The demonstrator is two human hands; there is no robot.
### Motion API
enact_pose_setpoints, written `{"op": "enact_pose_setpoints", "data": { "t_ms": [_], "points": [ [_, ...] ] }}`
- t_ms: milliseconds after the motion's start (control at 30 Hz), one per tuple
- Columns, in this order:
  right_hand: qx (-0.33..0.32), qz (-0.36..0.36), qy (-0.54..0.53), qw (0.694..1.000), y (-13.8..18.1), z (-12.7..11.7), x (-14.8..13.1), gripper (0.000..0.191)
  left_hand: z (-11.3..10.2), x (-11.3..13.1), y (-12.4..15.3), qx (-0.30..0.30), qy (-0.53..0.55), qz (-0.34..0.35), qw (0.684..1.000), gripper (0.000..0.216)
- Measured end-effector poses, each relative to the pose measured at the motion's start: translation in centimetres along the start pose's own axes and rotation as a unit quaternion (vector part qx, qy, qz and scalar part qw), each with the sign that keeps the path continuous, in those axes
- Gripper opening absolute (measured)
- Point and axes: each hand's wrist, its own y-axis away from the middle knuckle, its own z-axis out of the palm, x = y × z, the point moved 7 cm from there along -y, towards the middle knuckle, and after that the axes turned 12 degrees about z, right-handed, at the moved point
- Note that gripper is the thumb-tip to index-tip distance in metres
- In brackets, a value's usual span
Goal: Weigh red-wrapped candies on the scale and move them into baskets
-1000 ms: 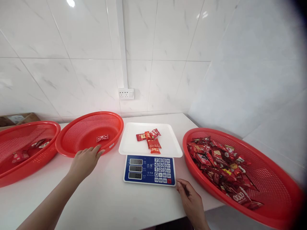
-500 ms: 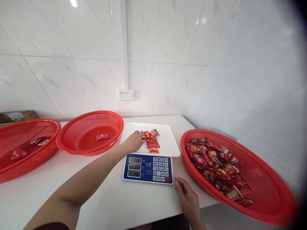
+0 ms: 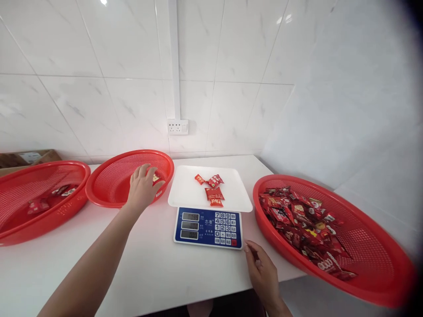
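My left hand (image 3: 144, 186) is over the middle red basket (image 3: 105, 176), fingers spread and thumb apart. A small red packet with a pale yellowish middle (image 3: 156, 178) shows between thumb and fingers; no grip on it is visible. Several small red snack packets (image 3: 214, 193) lie on the white pan (image 3: 185, 189) of a digital scale. By the lower right corner of the blue scale panel (image 3: 208, 229), my right hand (image 3: 263, 273) rests with its fingers loosely curled, and I see nothing in them. The scale's display digits are too faint to read.
A tilted red basket (image 3: 373, 246) full of mixed red packets (image 3: 304, 224) stands on the right, overhanging the table. Another red basket (image 3: 20, 229) with a few packets is at the left, in front of a cardboard box (image 3: 49, 156). A wall socket (image 3: 177, 127) sits behind the scale.
My left hand has moved left from the scale pan to over the middle basket, and its fingers have spread. Fewer packets are on the pan. My right hand has stayed by the scale's corner.
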Motion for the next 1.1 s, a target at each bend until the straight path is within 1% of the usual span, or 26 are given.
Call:
{"op": "enact_pose_setpoints", "data": {
  "t_ms": [33, 100, 133, 167, 233, 333, 400, 467, 567, 667, 767, 867, 933, 967, 1033, 1100],
  "points": [
    [0.008, -0.042, 0.007, 0.999, 0.0, 0.0, -1.3, 0.030, 0.0, 0.4, 0.9, 0.031, 0.015, 0.016, 0.999, 0.031],
    [0.008, -0.132, 0.023, 0.991, -0.6, 0.2, -4.5, 0.026, 0.7, 1.9, 2.9, 0.078, 0.082, 0.066, 0.991, 0.026],
    [0.004, -0.170, 0.034, 0.985, -1.2, 0.5, -6.2, 0.026, 1.2, 2.9, 3.9, 0.096, 0.117, 0.093, 0.984, 0.023],
    [-0.015, -0.197, 0.056, 0.979, -2.0, 1.1, -7.9, 0.026, 1.7, 3.9, 4.8, 0.113, 0.146, 0.116, 0.976, 0.020],
    [-0.062, -0.235, 0.103, 0.964, -4.0, 2.5, -10.9, 0.027, 2.4, 5.0, 6.4, 0.146, 0.189, 0.139, 0.961, 0.015],
    [-0.115, -0.261, 0.166, 0.944, -6.7, 4.6, -13.8, 0.027, 2.8, 5.0, 7.8, 0.187, 0.226, 0.122, 0.948, 0.012],
    [-0.150, -0.263, 0.206, 0.931, -7.7, 5.9, -14.5, 0.026, 2.8, 4.6, 8.2, 0.199, 0.238, 0.115, 0.944, 0.011],
    [-0.176, -0.250, 0.238, 0.922, -8.2, 6.8, -14.6, 0.025, 2.8, 4.2, 8.5, 0.203, 0.245, 0.119, 0.941, 0.011],
    [-0.219, -0.214, 0.258, 0.916, -8.8, 7.2, -14.6, 0.021, 3.0, 3.7, 8.7, 0.212, 0.256, 0.124, 0.935, 0.010],
    [-0.271, -0.181, 0.288, 0.900, -9.2, 7.4, -15.0, 0.012, 3.3, 3.1, 8.7, 0.224, 0.264, 0.121, 0.930, 0.010],
    [-0.291, -0.167, 0.349, 0.875, -9.4, 7.8, -15.9, 0.008, 3.5, 2.5, 8.7, 0.232, 0.270, 0.108, 0.928, 0.011],
    [-0.298, -0.178, 0.406, 0.845, -9.2, 8.4, -16.6, 0.014, 3.5, 2.3, 8.8, 0.234, 0.277, 0.097, 0.927, 0.010],
    [-0.309, -0.180, 0.423, 0.833, -9.2, 8.6, -17.0, 0.017, 3.5, 2.3, 8.8, 0.231, 0.283, 0.092, 0.927, 0.010],
    [-0.317, -0.175, 0.419, 0.833, -9.3, 8.6, -17.2, 0.017, 3.6, 2.3, 8.8, 0.228, 0.286, 0.089, 0.926, 0.010],
    [-0.338, -0.159, 0.382, 0.845, -9.7, 8.7, -18.1, 0.016, 3.8, 2.3, 8.7, 0.224, 0.293, 0.082, 0.926, 0.010],
    [-0.351, -0.144, 0.299, 0.875, -10.4, 8.9, -20.0, 0.015, 4.0, 2.3, 8.7, 0.221, 0.300, 0.075, 0.925, 0.010]
  ]
}}
